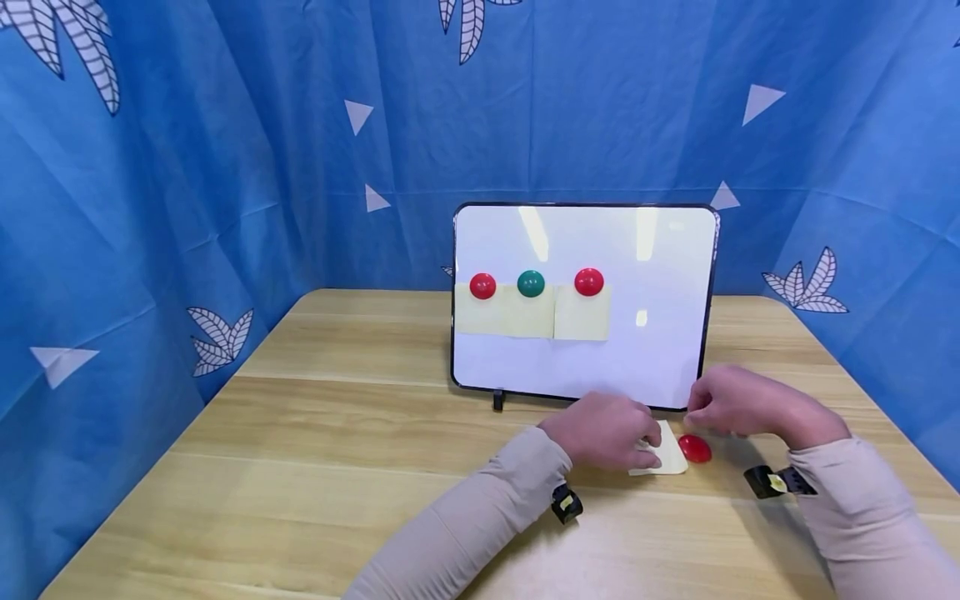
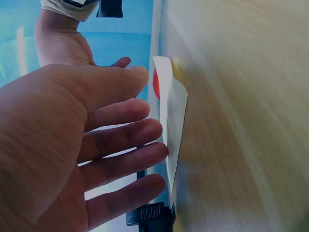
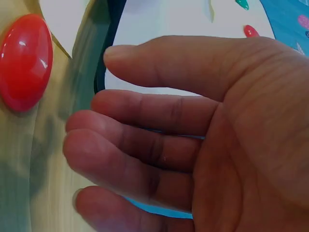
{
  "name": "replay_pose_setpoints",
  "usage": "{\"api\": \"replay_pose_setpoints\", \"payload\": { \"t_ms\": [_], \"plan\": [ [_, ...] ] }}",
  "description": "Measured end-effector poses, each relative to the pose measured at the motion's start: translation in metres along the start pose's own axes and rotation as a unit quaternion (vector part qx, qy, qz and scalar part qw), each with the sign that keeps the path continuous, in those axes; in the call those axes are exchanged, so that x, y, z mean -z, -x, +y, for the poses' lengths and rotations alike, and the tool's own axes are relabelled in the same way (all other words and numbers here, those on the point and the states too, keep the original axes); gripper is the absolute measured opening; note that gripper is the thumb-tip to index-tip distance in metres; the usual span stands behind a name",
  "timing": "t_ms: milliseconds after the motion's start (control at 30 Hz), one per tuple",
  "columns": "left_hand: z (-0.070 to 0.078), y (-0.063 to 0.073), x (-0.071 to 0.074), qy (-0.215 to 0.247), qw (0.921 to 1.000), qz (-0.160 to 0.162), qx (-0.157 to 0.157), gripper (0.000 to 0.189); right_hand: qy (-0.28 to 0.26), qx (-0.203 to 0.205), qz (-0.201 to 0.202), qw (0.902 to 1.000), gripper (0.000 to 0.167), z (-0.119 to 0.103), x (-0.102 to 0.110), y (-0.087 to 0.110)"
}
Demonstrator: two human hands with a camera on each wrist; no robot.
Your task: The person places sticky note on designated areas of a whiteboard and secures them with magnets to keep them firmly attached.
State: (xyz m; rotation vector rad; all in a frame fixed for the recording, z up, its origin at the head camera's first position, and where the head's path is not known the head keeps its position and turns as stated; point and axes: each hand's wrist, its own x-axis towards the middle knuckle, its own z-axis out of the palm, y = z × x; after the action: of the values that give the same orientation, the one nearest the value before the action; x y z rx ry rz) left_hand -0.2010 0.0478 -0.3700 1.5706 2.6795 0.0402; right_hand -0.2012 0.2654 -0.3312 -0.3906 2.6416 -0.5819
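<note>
My left hand (image 1: 609,431) is over a pale yellow paper note (image 1: 670,454) on the table, fingers spread and loosely bent. In the left wrist view its fingertips (image 2: 157,151) are right at the edge of the note (image 2: 176,125), which bends up from the wood. A round red magnet (image 1: 695,448) lies just right of the note. Above and behind that magnet hovers my right hand (image 1: 738,404), by the board's lower right corner. The right wrist view has its fingers half curled around nothing, with the red magnet (image 3: 25,63) off to the side.
A black-framed whiteboard (image 1: 660,350) stands at the back of the wooden table (image 1: 300,467). Three notes hang side by side on it under a red magnet (image 1: 483,286), a green magnet (image 1: 531,283) and another red magnet (image 1: 588,282). Blue curtains (image 1: 600,125) surround the table.
</note>
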Motion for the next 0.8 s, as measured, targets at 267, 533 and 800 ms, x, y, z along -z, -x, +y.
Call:
{"api": "replay_pose_setpoints", "payload": {
  "t_ms": [267, 533, 800],
  "plan": [
    [0.003, 0.001, 0.000, -0.012, 0.9999, -0.006, 0.006, 0.020, -0.015, -0.020, -0.018, 0.9995, 0.011, -0.001, -0.005, 0.002],
    [0.005, 0.001, 0.001, -0.024, 0.9994, -0.008, 0.022, 0.028, -0.016, -0.048, -0.038, 0.9980, 0.017, -0.005, -0.010, 0.002],
    [0.008, 0.002, -0.001, -0.055, 0.9982, -0.012, 0.018, 0.043, -0.012, -0.056, -0.049, 0.9972, 0.018, -0.007, -0.013, 0.001]
  ]
}}
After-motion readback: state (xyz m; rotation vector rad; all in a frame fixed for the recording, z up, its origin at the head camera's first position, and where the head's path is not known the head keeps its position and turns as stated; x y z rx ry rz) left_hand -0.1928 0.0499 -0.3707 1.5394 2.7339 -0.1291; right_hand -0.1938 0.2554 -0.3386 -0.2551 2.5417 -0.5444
